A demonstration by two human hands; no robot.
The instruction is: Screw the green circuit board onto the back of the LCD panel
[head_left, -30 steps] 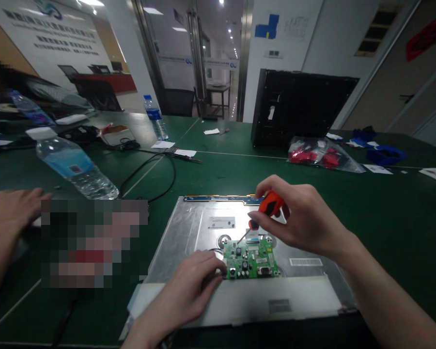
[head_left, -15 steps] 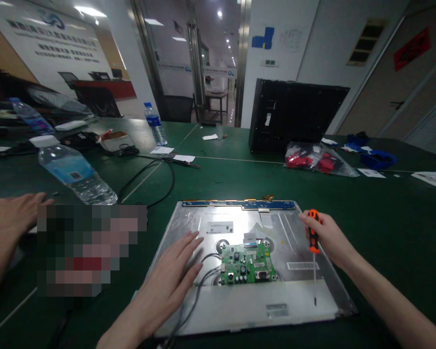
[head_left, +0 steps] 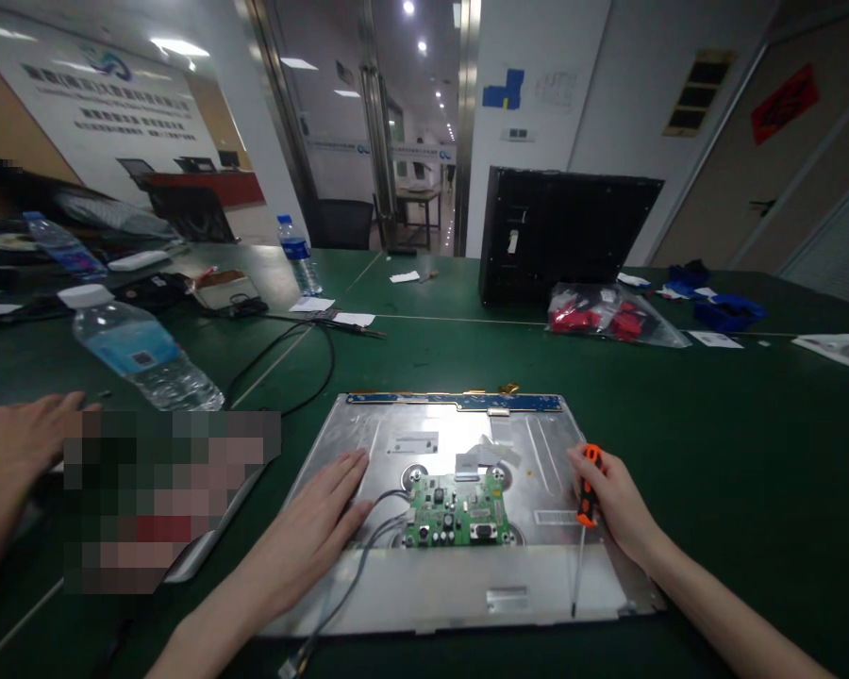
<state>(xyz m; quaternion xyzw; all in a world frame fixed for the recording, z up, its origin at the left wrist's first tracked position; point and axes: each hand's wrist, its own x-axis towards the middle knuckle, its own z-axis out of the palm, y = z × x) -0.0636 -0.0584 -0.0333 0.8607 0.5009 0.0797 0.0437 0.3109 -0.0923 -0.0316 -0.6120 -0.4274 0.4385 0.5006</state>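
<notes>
Right grip (head_left: 617,500) curled round screwdriver (head_left: 590,486), left grip (head_left: 322,505) flat on panel (head_left: 431,587), cables (head_left: 359,564) crossing, bottle (head_left: 145,349) beyond

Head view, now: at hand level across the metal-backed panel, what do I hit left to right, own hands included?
left hand → green circuit board → white barcode label → right hand gripping the orange-and-black screwdriver

From a distance, I view a bare left hand (head_left: 318,498) and a bare right hand (head_left: 612,495), both slender-fingered; slim, bare wrists (head_left: 652,547) lead into smooth forearms (head_left: 725,599), each uncovered along its visible length.
</notes>
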